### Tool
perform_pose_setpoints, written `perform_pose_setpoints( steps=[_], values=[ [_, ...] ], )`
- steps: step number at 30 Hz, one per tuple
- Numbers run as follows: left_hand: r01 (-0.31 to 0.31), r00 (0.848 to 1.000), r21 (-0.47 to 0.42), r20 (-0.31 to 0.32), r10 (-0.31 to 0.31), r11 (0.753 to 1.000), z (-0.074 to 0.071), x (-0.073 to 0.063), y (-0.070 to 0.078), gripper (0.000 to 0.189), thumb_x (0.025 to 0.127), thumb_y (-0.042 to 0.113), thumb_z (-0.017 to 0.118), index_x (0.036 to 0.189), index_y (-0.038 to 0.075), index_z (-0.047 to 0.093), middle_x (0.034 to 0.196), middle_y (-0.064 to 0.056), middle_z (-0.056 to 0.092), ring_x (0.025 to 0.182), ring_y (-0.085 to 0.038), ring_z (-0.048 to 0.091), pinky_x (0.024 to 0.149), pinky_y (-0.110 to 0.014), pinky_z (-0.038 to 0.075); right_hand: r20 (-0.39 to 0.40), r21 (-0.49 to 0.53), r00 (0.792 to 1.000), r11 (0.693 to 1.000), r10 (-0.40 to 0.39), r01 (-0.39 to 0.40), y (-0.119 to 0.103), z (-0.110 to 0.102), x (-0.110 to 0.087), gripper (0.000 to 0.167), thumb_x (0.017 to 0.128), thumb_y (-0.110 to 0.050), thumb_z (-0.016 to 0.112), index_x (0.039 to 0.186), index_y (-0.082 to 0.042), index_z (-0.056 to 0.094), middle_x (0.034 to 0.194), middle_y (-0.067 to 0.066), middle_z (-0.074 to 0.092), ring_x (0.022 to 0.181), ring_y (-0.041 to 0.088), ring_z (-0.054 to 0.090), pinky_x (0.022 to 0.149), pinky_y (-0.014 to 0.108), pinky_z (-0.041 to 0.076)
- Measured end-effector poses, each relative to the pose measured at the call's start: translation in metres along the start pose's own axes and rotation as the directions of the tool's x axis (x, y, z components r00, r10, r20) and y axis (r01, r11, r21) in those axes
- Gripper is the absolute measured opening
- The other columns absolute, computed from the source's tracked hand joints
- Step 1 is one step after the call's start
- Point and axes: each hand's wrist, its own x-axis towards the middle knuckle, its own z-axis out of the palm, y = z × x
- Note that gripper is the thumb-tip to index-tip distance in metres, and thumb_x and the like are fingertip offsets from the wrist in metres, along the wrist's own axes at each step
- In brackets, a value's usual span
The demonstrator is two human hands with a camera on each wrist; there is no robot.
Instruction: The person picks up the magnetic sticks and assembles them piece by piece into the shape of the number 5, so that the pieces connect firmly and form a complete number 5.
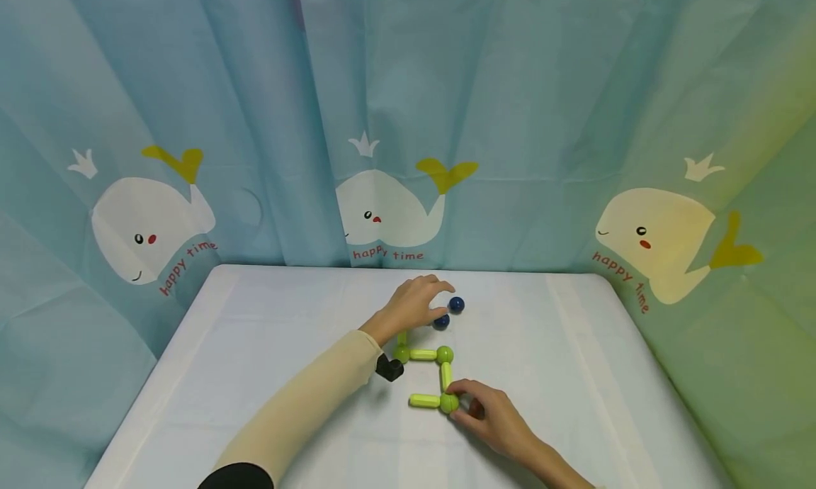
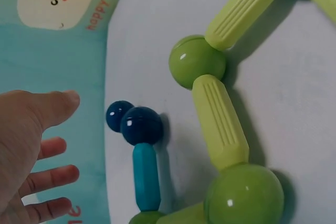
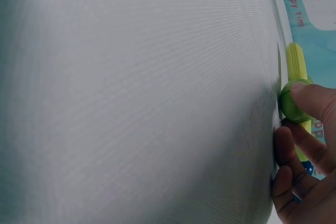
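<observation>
A chain of light-green ridged sticks [image 1: 423, 355] and green balls [image 1: 445, 354] lies bent on the white table. My right hand [image 1: 497, 419] pinches the green ball [image 3: 290, 102] at the near right corner between thumb and fingers. Over the far end, my left hand [image 1: 413, 305] hovers with fingers spread and holds nothing. Close by it are two dark blue balls [image 1: 456, 305]. In the left wrist view, a teal stick [image 2: 146, 177] joins the nearer dark blue ball [image 2: 142, 126] to a green ball at the chain's far end.
One loose-ended light-green stick [image 1: 423, 401] points left from the pinched corner. The white table [image 1: 255, 333] ends at a blue-green curtain [image 1: 542, 120] printed with whales, which surrounds the back and sides. A black wrist mount [image 1: 389, 368] hangs near the chain's left corner.
</observation>
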Motion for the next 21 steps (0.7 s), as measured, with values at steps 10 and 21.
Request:
perform_pose_setpoints(
  steps=[10, 21],
  values=[
    [0.092, 0.994, 0.048, 0.062, -0.095, 0.995, 0.025, 0.023, 0.001, 0.055, 0.095, 0.039, 0.073, 0.146, 0.025, 0.057, 0.137, -0.005, 0.062, 0.12, -0.023, 0.061, 0.095, -0.044, 0.051, -0.02, -0.014, 1.0, 1.0, -0.017, 0.017, 0.003, 0.001, 0.0, 0.034, 0.088, -0.013, 0.082, 0.12, -0.018, 0.069, 0.103, -0.008, 0.07, 0.067, -0.001, 0.053, 0.06, 0.023, 0.048],
    [0.142, 0.987, 0.034, 0.077, -0.144, 0.989, 0.048, 0.035, 0.012, 0.049, 0.098, 0.037, 0.069, 0.145, 0.026, 0.058, 0.131, -0.005, 0.065, 0.116, -0.023, 0.063, 0.094, -0.046, 0.05, -0.053, -0.006, 0.996, 0.998, -0.068, 0.067, 0.003, 0.003, -0.002, 0.033, 0.089, -0.017, 0.081, 0.119, -0.016, 0.068, 0.104, -0.004, 0.072, 0.067, -0.002, 0.054, 0.058, 0.022, 0.048]
  ],
)
